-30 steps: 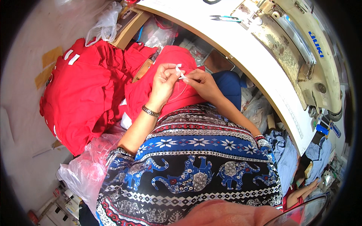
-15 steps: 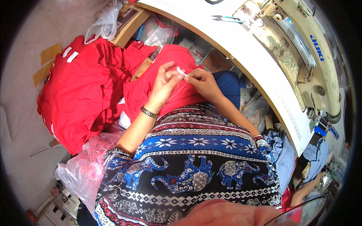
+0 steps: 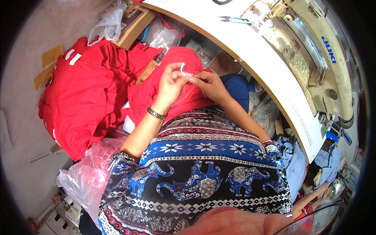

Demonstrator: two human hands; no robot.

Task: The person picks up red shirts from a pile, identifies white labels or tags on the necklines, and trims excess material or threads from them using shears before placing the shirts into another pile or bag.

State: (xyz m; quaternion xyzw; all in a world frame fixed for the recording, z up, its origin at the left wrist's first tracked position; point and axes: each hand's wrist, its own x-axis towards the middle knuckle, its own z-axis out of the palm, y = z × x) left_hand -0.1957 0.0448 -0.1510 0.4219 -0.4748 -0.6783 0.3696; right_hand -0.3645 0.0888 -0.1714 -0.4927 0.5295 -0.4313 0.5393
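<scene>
A narrow white strip [image 3: 182, 69], perhaps tape or a small label, curls up between my two hands over red cloth [image 3: 156, 98] on my lap. My left hand [image 3: 171, 85], with a watch on its wrist, pinches the strip at its lower end between thumb and fingers. Fingertips of my right hand [image 3: 211, 85] are closed on the same end, meeting the left thumb. A thin pale thread hangs from there across the red cloth. The small part right between the fingertips is hidden.
A white table [image 3: 270, 70] curves along the right, bearing a sewing machine [image 3: 331, 66] and blue thread snips [image 3: 236, 20]. Red garments [image 3: 88, 94] are heaped at left, above a clear plastic bag [image 3: 84, 176]. Another person's hands [image 3: 319, 194] show at lower right.
The white strip now stands up longer and curved between my hands. My left fingers have curled in closer around it. At lower right the other person's hands have come together.
</scene>
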